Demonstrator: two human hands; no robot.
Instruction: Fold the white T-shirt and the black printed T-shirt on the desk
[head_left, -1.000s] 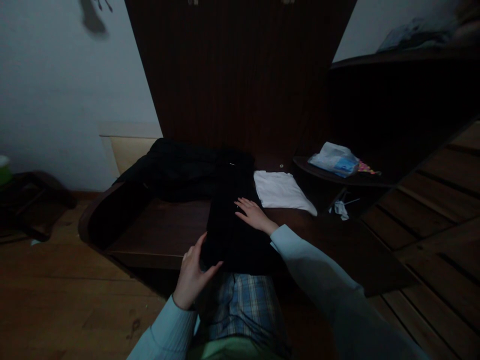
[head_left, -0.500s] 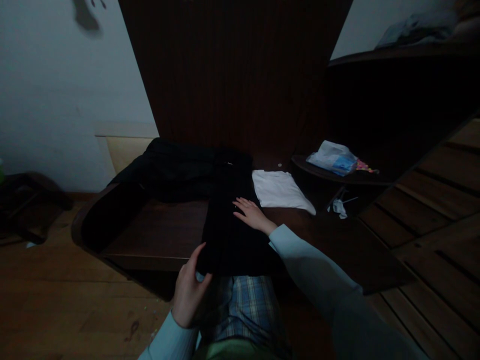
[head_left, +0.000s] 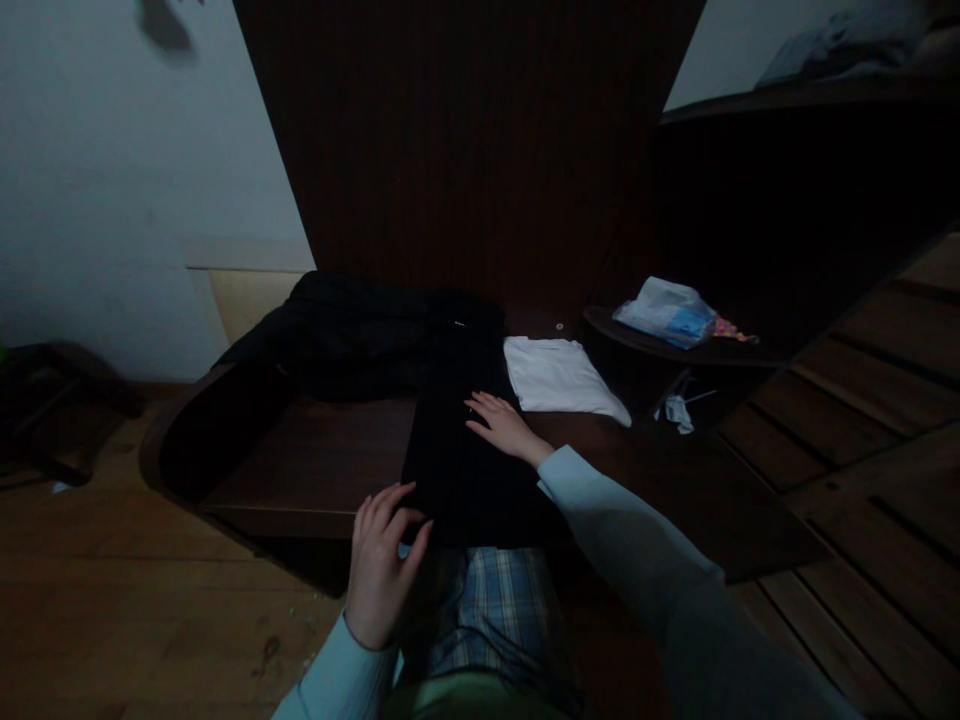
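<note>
A black garment (head_left: pixel 457 470) lies across the dark wooden bench (head_left: pixel 322 455), its near end reaching the front edge. My right hand (head_left: pixel 504 428) rests flat on the garment's middle, fingers stretched out. At the near left corner of the cloth is my left hand (head_left: pixel 384 555), fingers bent and apart from the thumb; whether it touches the cloth at the fingertips is hard to make out. A further stretch of black cloth (head_left: pixel 360 335) runs left along the back and over the bench's curved side. Beside the garment on the right lies a folded white cloth (head_left: pixel 562 378).
A plastic packet (head_left: pixel 666 312) sits on a small shelf at the right, above a crumpled white scrap (head_left: pixel 679 412). Slatted wood (head_left: pixel 870 400) stands far right. A dark stool (head_left: pixel 60 410) is on the floor at left. My plaid-covered lap (head_left: pixel 506 600) is below the bench edge.
My left hand has shifted slightly, its fingers now bent over the near left edge of the black garment rather than spread beside it. My right hand stays in place.
</note>
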